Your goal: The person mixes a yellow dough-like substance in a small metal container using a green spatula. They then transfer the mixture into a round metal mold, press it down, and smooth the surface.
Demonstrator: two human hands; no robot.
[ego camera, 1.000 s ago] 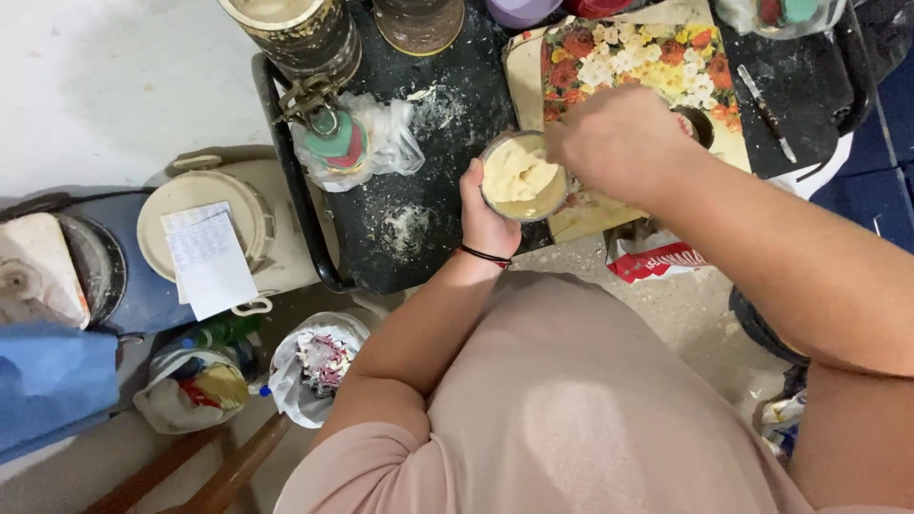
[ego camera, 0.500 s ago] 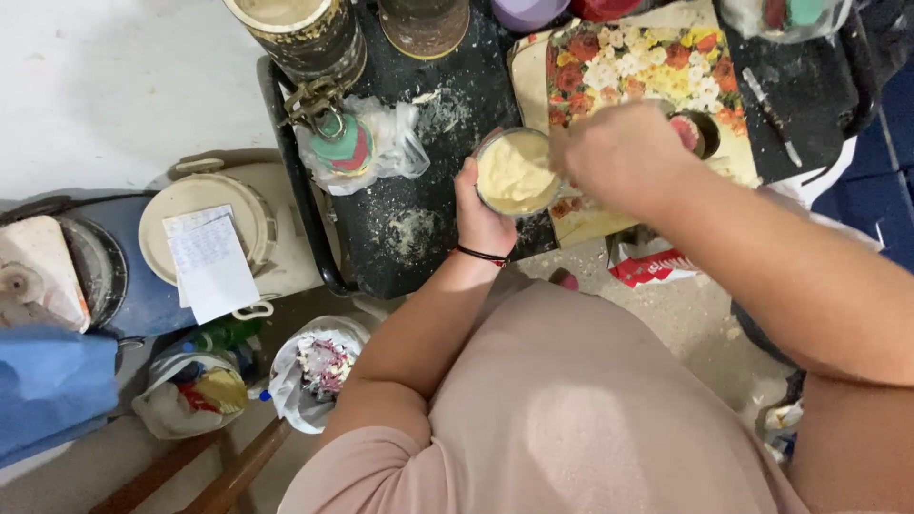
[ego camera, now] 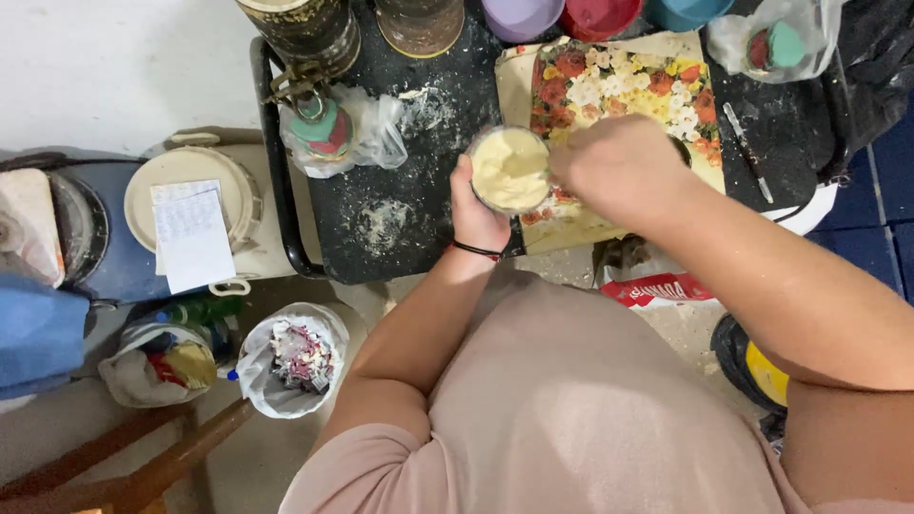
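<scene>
In the head view, near the upper centre of the frame, the left hand gripped a small cup of pale cream, steadying it over the black table. The right hand was curled closed at the cup's rim beside the floral board; what it held was hidden.

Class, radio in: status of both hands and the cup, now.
Left hand grips cup of pale dough. Right hand at its rim, fingers hidden. Floral board beneath.
</scene>
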